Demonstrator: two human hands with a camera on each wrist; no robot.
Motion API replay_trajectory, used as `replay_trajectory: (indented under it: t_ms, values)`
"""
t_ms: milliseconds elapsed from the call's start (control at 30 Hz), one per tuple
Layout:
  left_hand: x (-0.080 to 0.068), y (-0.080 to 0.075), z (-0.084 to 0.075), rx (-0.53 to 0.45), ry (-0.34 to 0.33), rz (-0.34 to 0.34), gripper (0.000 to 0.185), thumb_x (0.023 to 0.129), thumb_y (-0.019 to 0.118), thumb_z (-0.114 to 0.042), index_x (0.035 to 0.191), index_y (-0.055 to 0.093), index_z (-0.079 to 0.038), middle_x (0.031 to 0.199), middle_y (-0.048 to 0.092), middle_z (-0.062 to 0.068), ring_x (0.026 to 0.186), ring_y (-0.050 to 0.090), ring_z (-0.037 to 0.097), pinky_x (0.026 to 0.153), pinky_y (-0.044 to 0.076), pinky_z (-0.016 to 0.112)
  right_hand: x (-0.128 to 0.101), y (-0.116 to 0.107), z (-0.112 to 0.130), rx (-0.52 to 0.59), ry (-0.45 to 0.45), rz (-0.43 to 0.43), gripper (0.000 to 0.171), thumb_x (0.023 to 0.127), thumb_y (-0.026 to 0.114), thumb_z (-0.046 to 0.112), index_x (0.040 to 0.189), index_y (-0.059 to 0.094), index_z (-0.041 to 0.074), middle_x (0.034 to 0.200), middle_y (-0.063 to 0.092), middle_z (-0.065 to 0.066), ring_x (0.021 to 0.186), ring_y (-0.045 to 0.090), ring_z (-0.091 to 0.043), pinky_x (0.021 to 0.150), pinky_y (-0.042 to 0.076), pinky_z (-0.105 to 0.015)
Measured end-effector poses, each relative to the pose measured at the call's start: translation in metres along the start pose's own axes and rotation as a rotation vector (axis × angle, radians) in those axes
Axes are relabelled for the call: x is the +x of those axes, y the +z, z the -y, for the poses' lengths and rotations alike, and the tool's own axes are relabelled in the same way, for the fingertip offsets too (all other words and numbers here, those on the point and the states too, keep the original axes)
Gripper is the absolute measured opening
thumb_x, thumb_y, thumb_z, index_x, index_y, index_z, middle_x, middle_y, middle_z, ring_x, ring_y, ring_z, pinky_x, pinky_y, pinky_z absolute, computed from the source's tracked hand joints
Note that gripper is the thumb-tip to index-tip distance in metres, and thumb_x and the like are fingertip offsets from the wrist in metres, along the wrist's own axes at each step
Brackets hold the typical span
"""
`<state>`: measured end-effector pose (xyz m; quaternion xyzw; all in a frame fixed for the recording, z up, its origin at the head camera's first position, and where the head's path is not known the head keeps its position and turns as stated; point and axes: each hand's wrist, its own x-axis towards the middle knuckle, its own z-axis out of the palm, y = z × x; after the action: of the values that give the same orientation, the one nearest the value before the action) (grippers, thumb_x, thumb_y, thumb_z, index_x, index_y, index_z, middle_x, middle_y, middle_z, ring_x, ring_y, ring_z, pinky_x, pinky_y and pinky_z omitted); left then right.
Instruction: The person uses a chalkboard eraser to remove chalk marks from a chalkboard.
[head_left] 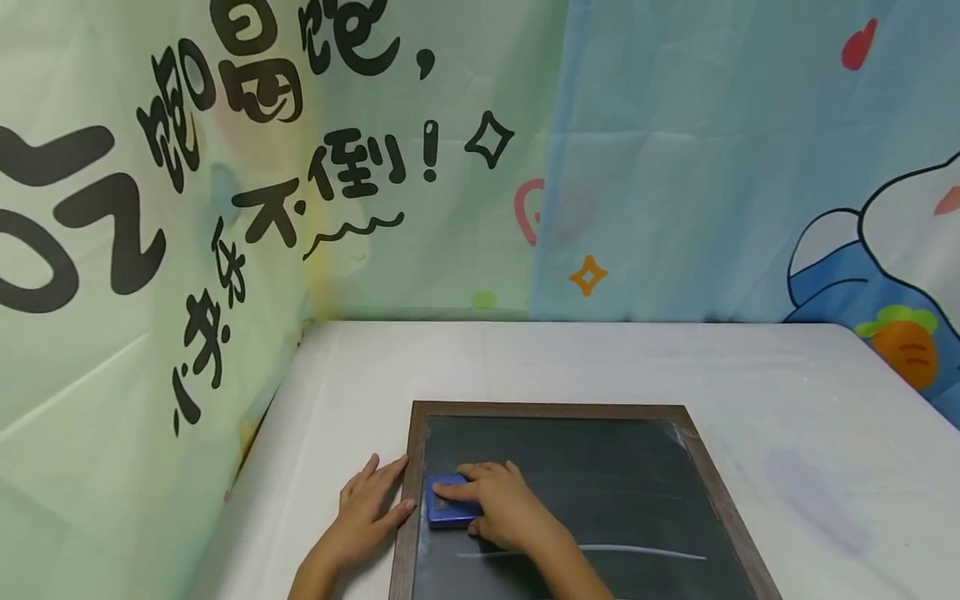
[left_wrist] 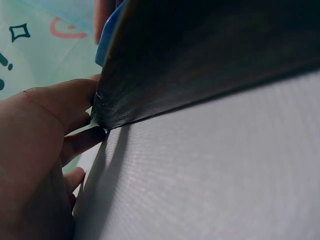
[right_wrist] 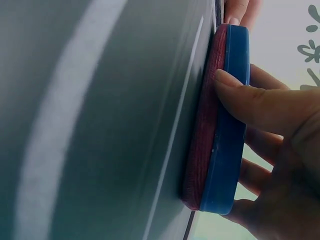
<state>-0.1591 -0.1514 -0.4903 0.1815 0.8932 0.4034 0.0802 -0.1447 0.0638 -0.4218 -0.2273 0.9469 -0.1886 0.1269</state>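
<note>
A wood-framed chalkboard lies flat on the white table. My right hand grips a blue eraser with a red felt face and presses it on the board's left side. My left hand lies flat on the table with straight fingers against the frame's left edge. A white chalk line runs across the board to the right of my right hand. The board's surface is smeared with chalk dust.
Printed cloth backdrops hang on the left and at the back, close to the table's edges. The table's right part carries faint stains and nothing else.
</note>
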Motion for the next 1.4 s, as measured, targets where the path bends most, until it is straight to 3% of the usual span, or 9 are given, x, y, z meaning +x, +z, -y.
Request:
replay_trajectory:
  t_ms: [267,467,700,833,1033,1200,1400]
  values:
    - [-0.004,0.002,-0.005,-0.025,-0.017,0.007,0.057,0.089,0.055,-0.029,0.137,0.038,-0.003,0.140,0.040,0.019,0.136,0.014,0.044,0.103,0.004,0.058,-0.019,-0.001,-0.012,0.012,0.037,-0.041,0.057,0.073,0.074,0.012,0.123,0.057,0.032,0.130,0.053,-0.011,0.123,0.045,-0.036,0.099,0.027,-0.063]
    - [-0.005,0.001,-0.006,-0.047,-0.005,-0.004,0.057,0.090,0.054,-0.032,0.137,0.037,-0.005,0.142,0.037,0.018,0.136,0.011,0.043,0.102,0.001,0.060,-0.060,-0.019,-0.065,0.085,0.182,-0.103,0.056,0.072,0.074,0.009,0.124,0.059,0.024,0.131,0.051,-0.015,0.123,0.042,-0.041,0.100,0.021,-0.066]
    - [-0.006,0.001,-0.001,-0.056,0.087,-0.069,0.057,0.090,0.054,-0.033,0.137,0.037,-0.005,0.138,0.041,0.020,0.134,0.015,0.043,0.102,0.002,0.056,-0.113,-0.036,-0.133,0.046,0.258,-0.167,0.060,0.069,0.075,0.012,0.126,0.056,0.021,0.129,0.050,-0.024,0.116,0.043,-0.051,0.091,0.025,-0.070]
    - [-0.004,0.001,-0.003,-0.072,0.029,-0.029,0.058,0.089,0.055,-0.033,0.137,0.037,-0.004,0.140,0.039,0.020,0.135,0.012,0.044,0.101,0.001,0.060,-0.131,-0.039,-0.156,0.050,0.267,-0.155,0.062,0.068,0.075,0.013,0.126,0.056,0.021,0.127,0.049,-0.027,0.112,0.043,-0.054,0.086,0.033,-0.066]
    - [-0.004,0.001,-0.006,-0.059,-0.025,0.041,0.059,0.091,0.053,-0.032,0.140,0.033,-0.006,0.144,0.035,0.018,0.138,0.008,0.040,0.104,-0.002,0.058,-0.134,-0.046,-0.164,0.087,0.260,-0.089,0.064,0.068,0.075,0.013,0.128,0.054,0.015,0.128,0.046,-0.031,0.112,0.042,-0.056,0.084,0.040,-0.061]
    - [-0.003,-0.001,-0.004,-0.051,-0.014,0.021,0.059,0.091,0.053,-0.032,0.140,0.033,-0.006,0.143,0.036,0.018,0.138,0.009,0.041,0.104,0.000,0.058,-0.125,-0.055,-0.159,0.076,0.283,-0.030,0.064,0.068,0.076,0.016,0.127,0.054,0.013,0.130,0.046,-0.029,0.110,0.045,-0.055,0.081,0.042,-0.058]
    - [-0.002,-0.001,-0.001,-0.037,0.007,0.010,0.058,0.091,0.054,-0.031,0.140,0.034,-0.007,0.142,0.039,0.017,0.138,0.012,0.040,0.105,0.003,0.056,-0.105,-0.054,-0.137,-0.021,0.270,-0.012,0.063,0.067,0.078,0.019,0.126,0.056,0.019,0.129,0.050,-0.023,0.108,0.050,-0.050,0.081,0.044,-0.057]
